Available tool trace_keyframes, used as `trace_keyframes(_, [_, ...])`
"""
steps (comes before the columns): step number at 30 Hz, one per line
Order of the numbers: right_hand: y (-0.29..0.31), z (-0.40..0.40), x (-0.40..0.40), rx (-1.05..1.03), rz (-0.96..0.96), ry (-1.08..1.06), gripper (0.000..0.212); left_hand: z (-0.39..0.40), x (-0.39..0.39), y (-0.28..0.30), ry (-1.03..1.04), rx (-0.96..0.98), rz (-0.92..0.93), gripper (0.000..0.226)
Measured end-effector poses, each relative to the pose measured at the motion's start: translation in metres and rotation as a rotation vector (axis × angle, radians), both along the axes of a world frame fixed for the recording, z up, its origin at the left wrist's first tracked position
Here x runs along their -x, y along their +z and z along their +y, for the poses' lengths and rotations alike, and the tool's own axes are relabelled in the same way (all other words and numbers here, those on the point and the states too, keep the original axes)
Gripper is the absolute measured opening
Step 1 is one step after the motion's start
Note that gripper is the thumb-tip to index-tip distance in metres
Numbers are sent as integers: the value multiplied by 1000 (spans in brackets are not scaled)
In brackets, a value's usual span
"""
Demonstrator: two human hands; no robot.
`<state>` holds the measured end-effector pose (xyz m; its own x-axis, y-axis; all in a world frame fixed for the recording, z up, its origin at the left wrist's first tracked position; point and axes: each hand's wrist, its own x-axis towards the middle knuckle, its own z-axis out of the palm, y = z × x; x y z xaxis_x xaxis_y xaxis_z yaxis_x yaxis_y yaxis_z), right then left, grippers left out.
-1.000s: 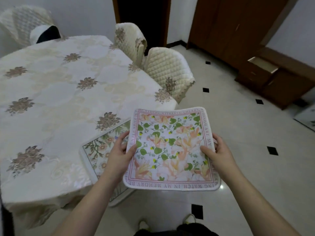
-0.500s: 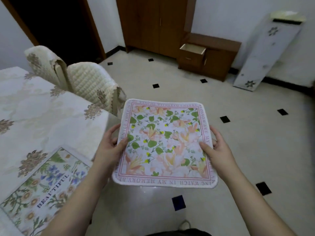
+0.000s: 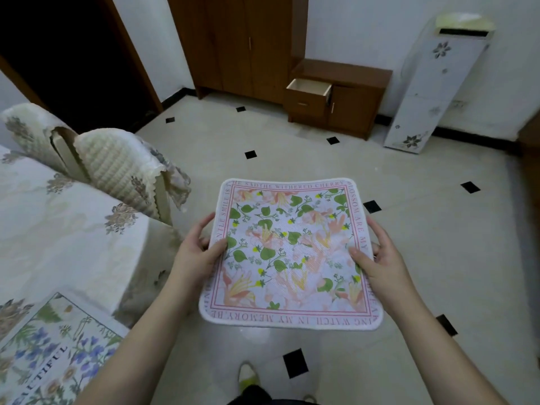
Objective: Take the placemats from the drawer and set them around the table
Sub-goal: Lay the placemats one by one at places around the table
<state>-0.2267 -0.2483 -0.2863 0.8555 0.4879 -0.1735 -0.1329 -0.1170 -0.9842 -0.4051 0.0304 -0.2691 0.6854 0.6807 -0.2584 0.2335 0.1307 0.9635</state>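
The person holds a pink flower placemat (image 3: 287, 252) flat in the air over the floor, just to the right of the desk (image 3: 58, 223). The left hand (image 3: 198, 249) grips its left edge, with the thumb on top and the fingers under. The right hand (image 3: 377, 258) grips its right edge the same way. So both hands are closed on this one mat.

One blue flower placemat (image 3: 55, 352) already lies on the near corner of the desk. Two chairs (image 3: 117, 168) with soft covers stand at the desk's side. Far off by the wall, the drawer (image 3: 308, 93) hangs open.

It looks like the step in hand is carrying this mat to its own spot. Next, the person will likely need to walk along the desk to a chair that has no mat. Then the mat must go down flat on the cloth, straight with the edge.
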Motion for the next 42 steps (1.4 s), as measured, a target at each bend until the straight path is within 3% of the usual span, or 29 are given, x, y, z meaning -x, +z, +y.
trace_keyframes(16, [15, 179, -71, 34, -15, 65, 61, 150, -48, -1, 84, 18, -98, 60])
trace_keyframes(28, [19, 278, -113, 81, -41, 93, 61, 234, -83, -2, 182, -87, -50, 56])
trace_keyframes(42, [6, 349, -284, 73, 39, 167, 62, 282, -230, 2, 281, -89, 7, 57])
